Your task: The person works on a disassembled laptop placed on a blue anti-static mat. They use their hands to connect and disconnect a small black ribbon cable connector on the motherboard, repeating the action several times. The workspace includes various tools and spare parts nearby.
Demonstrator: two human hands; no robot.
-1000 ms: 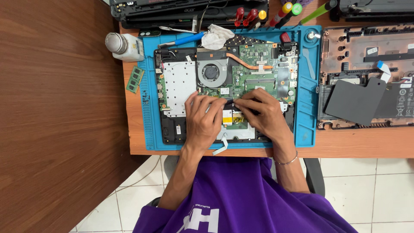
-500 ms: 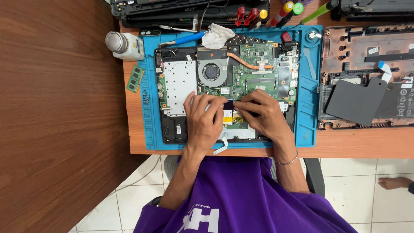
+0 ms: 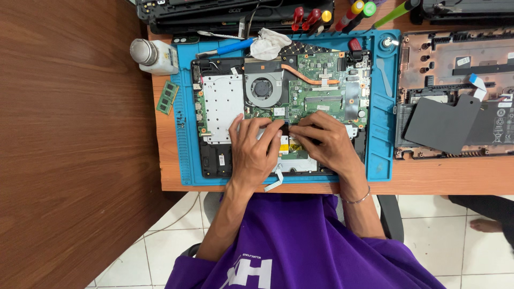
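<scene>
An opened laptop base point(image 3: 214, 107) lies on a blue repair mat point(image 3: 383, 107), showing a green mainboard point(image 3: 316, 88), a round fan point(image 3: 262, 88) and a copper heat pipe. My left hand point(image 3: 254, 150) and my right hand point(image 3: 324, 142) rest side by side on the near half of the base. Their fingertips meet on a small dark part point(image 3: 284, 130) just below the mainboard, above a yellow-taped patch. What the fingers pinch is hidden. A white flat ribbon cable point(image 3: 274, 182) sticks out under my left wrist.
A loose memory stick point(image 3: 167, 98) and a white bottle point(image 3: 152, 56) lie left of the mat. A removed laptop bottom cover point(image 3: 455, 91) with a dark sheet sits to the right. Screwdrivers point(image 3: 305, 18), a crumpled cloth point(image 3: 269, 43) and another laptop line the far edge. Someone's bare foot point(image 3: 484, 225) shows bottom right.
My hands stay on the same spot with only slight finger movement. A foot has come into view at the right over the tiled floor.
</scene>
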